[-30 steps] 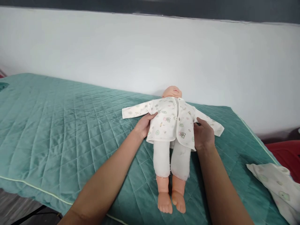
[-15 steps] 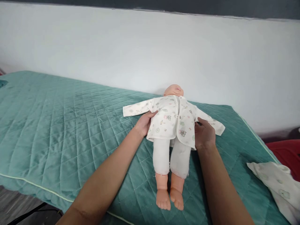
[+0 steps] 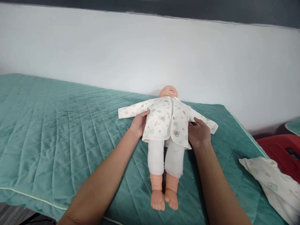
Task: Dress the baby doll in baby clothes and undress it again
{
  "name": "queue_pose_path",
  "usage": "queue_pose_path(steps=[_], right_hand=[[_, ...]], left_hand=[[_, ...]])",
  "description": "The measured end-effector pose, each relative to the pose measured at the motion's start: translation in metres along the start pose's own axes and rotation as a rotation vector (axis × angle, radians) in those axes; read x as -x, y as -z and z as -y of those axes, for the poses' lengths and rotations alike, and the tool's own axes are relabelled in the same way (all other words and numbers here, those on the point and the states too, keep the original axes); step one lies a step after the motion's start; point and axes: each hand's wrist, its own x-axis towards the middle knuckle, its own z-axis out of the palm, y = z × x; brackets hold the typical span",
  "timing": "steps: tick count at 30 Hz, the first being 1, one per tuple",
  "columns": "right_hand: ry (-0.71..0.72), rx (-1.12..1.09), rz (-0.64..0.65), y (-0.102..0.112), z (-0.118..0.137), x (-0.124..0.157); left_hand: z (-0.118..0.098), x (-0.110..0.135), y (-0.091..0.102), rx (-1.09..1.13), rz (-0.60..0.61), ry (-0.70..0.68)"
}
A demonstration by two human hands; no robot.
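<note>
A baby doll (image 3: 156, 157) lies on its back on a green quilted cover (image 3: 77, 134), head toward the wall and bare feet toward me. It wears a white printed jacket (image 3: 159, 120) that meets at the front, with both sleeves spread outward. My left hand (image 3: 138, 124) grips the doll's side below the armpit, thumb on the jacket and the other fingers hidden under the body. On the opposite side, my right hand (image 3: 199, 132) is curled against the jacket's edge below the other sleeve, its fingertips partly tucked behind the doll.
A white printed garment (image 3: 272, 179) lies crumpled at the cover's right edge. Beyond it stands a red plastic object (image 3: 281, 150). A white wall (image 3: 140, 53) rises behind the bed. Grey floor (image 3: 9, 214) shows at the lower left.
The whole scene has shifted slightly left in view, bringing more of the red object into sight. Both hands keep their places at the doll's sides.
</note>
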Motion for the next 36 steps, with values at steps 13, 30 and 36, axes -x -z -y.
queue_pose_path(steps=[13,30,36], right_hand=[[0.129,-0.06,-0.049,0.027,0.033,-0.011],[0.321,-0.038,-0.232,0.034,0.063,-0.012],[0.387,0.013,-0.332,0.033,0.065,-0.013]], left_hand=[[-0.044,-0.02,0.035,0.224,-0.397,-0.527],[-0.058,-0.022,0.049,0.16,-0.603,-0.714],[-0.059,-0.02,0.054,0.089,-0.627,-0.794]])
